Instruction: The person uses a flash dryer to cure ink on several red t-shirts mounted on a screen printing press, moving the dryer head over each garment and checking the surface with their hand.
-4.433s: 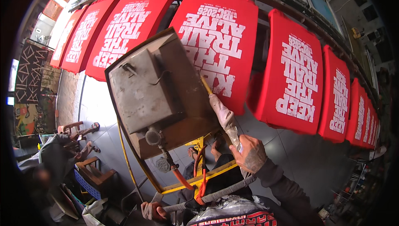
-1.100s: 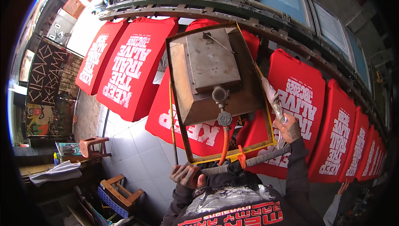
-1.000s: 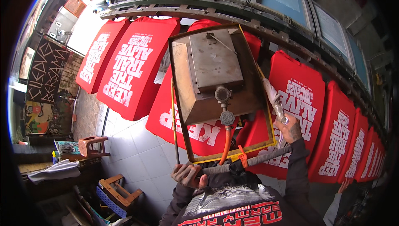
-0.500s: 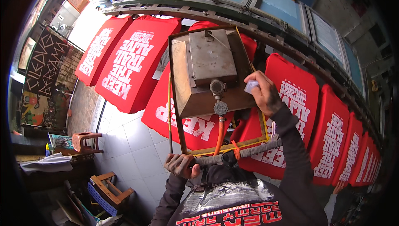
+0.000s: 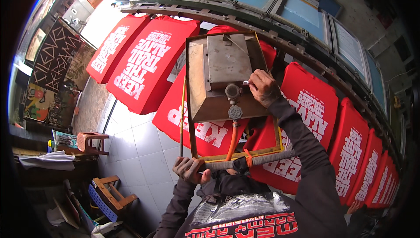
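Note:
In front of me, over red printed T-shirts, is a metal heater box in a yellow-edged frame. An orange hose runs down from its valve. My left hand is wrapped round the left end of the grey tape-wrapped handle at the frame's near side. My right hand is closed, fingertips pinching a small white piece, paper or plastic, by the box's lower right corner. The round burner inlet lies just left of it.
More red shirts lie in a row on both sides along a metal rail. Framed screens lean beyond the rail. Stools and a wooden-topped crate stand at left on the tiled floor. Another person's hand shows at lower right.
My right hand has moved left and slightly up with the white piece, from the frame's right side to the box's corner. My left hand keeps its grip on the handle.

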Demonstrator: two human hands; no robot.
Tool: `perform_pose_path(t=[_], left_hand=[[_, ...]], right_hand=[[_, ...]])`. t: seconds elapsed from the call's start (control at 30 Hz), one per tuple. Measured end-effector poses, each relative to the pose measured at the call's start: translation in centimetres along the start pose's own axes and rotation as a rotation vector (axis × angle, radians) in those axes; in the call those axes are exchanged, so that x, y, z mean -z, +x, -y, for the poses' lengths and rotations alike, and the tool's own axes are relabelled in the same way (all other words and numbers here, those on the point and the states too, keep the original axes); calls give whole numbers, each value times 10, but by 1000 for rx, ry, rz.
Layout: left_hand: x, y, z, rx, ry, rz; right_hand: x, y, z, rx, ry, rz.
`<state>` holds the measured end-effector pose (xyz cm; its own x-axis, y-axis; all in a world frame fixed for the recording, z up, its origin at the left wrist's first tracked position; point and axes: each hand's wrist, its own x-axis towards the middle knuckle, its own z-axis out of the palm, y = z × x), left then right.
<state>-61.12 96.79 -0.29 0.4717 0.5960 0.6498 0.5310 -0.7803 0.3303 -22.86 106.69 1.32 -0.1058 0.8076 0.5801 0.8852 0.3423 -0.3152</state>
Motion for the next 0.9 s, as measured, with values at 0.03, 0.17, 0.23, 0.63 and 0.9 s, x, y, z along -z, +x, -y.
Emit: perform_pose_path(t=[0.03, 0.17, 0.23, 0.63, 0.9], left_hand=[[1, 1, 0, -9, 0, 3], [2, 0, 3, -18, -32, 42], [2, -1, 5, -27, -45, 68], [6, 5, 8, -56, -34, 129], [7, 3, 5, -19, 1, 125]], right_hand=[[-2, -1, 0, -2, -2, -9], [-5, -1, -3, -7, -8, -26], [-6, -1, -3, -11, -6, -27], [-17, 13, -24, 63, -49, -59], [9, 10, -13, 70, 45, -55]])
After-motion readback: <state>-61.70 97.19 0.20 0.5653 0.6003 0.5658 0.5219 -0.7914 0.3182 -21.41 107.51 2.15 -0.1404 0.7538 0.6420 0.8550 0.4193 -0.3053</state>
